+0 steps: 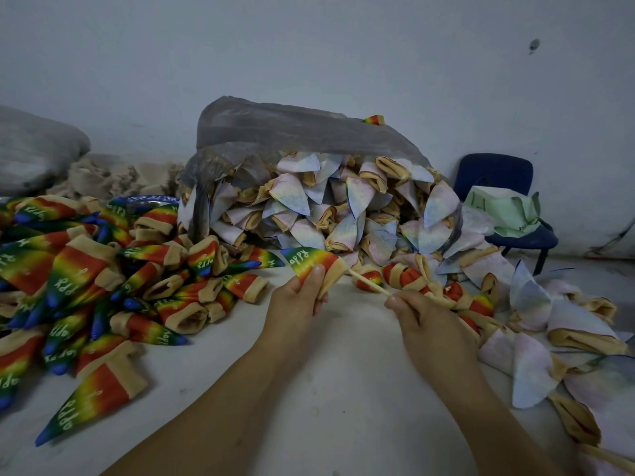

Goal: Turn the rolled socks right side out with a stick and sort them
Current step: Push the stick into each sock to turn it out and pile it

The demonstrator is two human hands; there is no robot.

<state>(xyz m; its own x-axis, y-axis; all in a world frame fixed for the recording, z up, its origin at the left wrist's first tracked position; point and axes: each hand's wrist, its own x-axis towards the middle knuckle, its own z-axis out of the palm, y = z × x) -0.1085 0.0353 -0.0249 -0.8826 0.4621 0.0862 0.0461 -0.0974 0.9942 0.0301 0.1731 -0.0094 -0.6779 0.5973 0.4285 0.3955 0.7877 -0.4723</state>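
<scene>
My left hand [298, 297] pinches a rainbow sock [311, 261] with a tan cuff, held just above the white surface at centre. A thin pale stick [368, 282] runs from the sock's cuff opening to my right hand [421, 319], which grips its near end. The sock shows its bright printed side with white lettering. A pile of rainbow socks [92, 290] lies at the left. Pale inside-out socks [326, 204] spill from a grey plastic bag [285, 132] at the back. Rolled socks [409, 278] with tan and red showing lie right beside the stick.
More pale socks [549, 338] spread along the right edge of the white surface [343, 389]. A blue chair [494, 176] with green paper on it stands at the back right. Beige cloth and a grey sack [34, 149] lie at the back left, against the wall.
</scene>
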